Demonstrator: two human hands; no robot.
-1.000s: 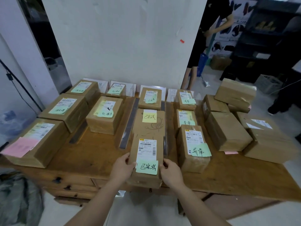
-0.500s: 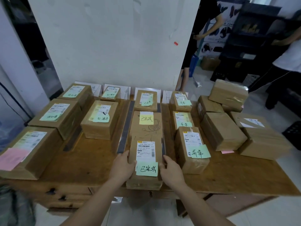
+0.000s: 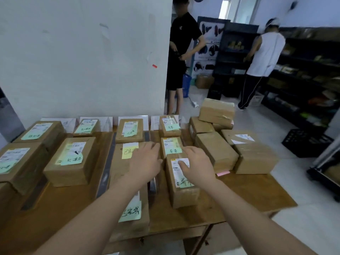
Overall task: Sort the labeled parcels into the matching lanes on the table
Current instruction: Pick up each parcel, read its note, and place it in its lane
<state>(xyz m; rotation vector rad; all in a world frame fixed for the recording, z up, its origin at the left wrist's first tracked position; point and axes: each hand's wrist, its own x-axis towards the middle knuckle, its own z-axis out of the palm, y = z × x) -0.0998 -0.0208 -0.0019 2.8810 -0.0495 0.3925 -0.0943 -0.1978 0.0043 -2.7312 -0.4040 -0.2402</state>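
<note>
- Left-lane parcels (image 3: 22, 162): rectangular kraft-brown cartons in a file running away from the viewer. Each has a white shipping label and a green handwritten note on top, so its category reads from above.
- Second-lane parcel (image 3: 70, 162): same matte cardboard with square edges, set parallel to its neighbours to keep the lane straight.
- Tape strip (image 3: 105, 175): a dark, flat band stuck to the wood, which appears to mark the boundary between lanes.
- Centre-lane parcel (image 3: 130, 214): long and flat, lying at the near edge of its lane, its green note facing up.
- Left hand (image 3: 145, 161): reaches forward above the centre lane with fingers extended and loosely together, holding nothing.
- Fourth-lane parcel (image 3: 184, 196): a narrow upright block with glossy tape over its label, nearest in a file of three.
- Right hand (image 3: 197, 164): above this parcel's label, fingers relaxed and slightly spread, holding nothing. Contact cannot be told.
- Unsorted parcels (image 3: 217, 153): loosely stacked brown cartons at skewed angles, probably awaiting sorting. Both hands seem headed this way.
- Pink note (image 3: 223, 173): a paper slip lying loose beside the stack.
- Table (image 3: 253, 192): worn, flat brown wood.
</note>
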